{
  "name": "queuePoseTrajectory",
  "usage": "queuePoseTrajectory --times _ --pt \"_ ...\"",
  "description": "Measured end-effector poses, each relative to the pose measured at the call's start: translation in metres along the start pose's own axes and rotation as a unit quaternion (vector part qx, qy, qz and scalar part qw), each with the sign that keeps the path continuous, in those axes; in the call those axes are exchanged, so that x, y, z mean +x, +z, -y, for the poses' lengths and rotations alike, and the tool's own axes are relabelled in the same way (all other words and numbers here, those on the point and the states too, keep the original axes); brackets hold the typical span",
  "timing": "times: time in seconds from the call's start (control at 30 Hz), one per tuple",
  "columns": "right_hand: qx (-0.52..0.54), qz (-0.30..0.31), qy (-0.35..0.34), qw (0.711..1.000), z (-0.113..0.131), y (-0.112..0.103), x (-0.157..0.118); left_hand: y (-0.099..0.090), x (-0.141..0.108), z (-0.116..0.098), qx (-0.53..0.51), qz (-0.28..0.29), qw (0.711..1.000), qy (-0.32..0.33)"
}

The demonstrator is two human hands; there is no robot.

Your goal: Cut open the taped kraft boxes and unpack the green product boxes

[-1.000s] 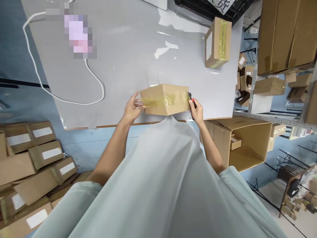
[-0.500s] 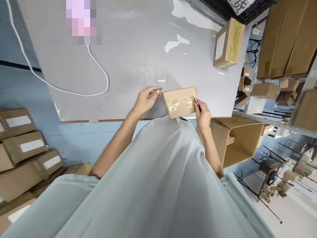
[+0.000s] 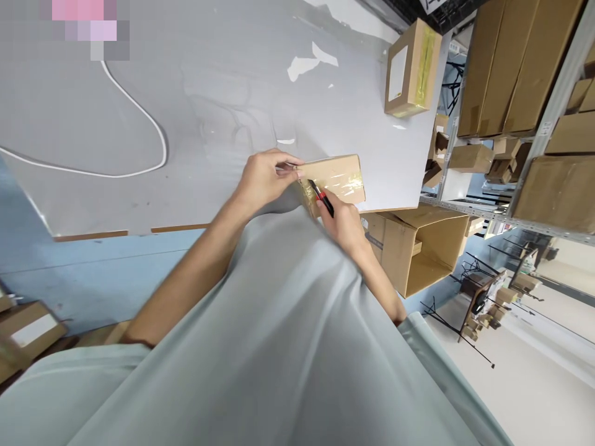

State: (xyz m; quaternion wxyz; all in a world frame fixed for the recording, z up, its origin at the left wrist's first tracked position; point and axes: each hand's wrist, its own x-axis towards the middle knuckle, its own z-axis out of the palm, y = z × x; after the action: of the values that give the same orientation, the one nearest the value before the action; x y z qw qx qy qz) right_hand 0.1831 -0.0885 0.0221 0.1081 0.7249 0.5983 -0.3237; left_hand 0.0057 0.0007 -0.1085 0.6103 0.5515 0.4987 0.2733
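Note:
A small cardboard box (image 3: pixel 332 167) with shiny yellowish tape lies at the front edge of the grey table. My left hand (image 3: pixel 267 175) is at its left end, thumb and fingertips pinching the upper left corner. In my right hand (image 3: pixel 344 224) is a red and black utility knife (image 3: pixel 328 202), gripped in the fist. Its tip points at the taped left edge of the box, close to my left fingertips. Whether the blade touches the tape I cannot tell.
A taped carton (image 3: pixel 411 71) with a white label stands at the table's right end. Below that edge is an open carton (image 3: pixel 430 260). White scraps (image 3: pixel 309 62) and a white cable (image 3: pixel 160 139) lie on the table (image 3: pixel 209 74). Shelves with boxes (image 3: pixel 471 158) stand to the right.
My right hand has moved the knife from the box's right end to its left edge. My left hand has closed onto the box's left corner. The view has shifted a little.

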Motion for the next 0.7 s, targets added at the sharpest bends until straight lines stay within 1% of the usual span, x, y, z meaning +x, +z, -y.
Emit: queuePoseTrajectory --times 0.1,0.23,0.33,0.43,0.6,0.7 --pt "-0.041 0.029 0.008 0.999 0.012 0.001 0.005 0.000 0.002 0.002 -0.008 0.005 1.000 -0.002" --pt "-0.077 0.036 0.004 0.996 0.018 -0.001 0.004 0.000 0.003 0.004 -0.014 0.014 1.000 -0.015" --pt "-0.092 0.039 0.005 0.995 0.021 -0.001 0.001 0.001 0.003 0.004 -0.011 0.012 1.000 -0.011" --pt "-0.112 0.050 0.030 0.992 0.032 0.000 0.000 0.002 0.002 0.002 -0.006 0.009 1.000 -0.008" --pt "-0.137 0.072 0.080 0.985 0.063 -0.005 0.006 0.004 0.002 -0.001 0.014 -0.007 1.000 -0.012" --pt "-0.151 0.072 0.097 0.981 0.072 -0.007 0.004 0.007 0.002 -0.002 0.019 -0.017 1.000 -0.017"
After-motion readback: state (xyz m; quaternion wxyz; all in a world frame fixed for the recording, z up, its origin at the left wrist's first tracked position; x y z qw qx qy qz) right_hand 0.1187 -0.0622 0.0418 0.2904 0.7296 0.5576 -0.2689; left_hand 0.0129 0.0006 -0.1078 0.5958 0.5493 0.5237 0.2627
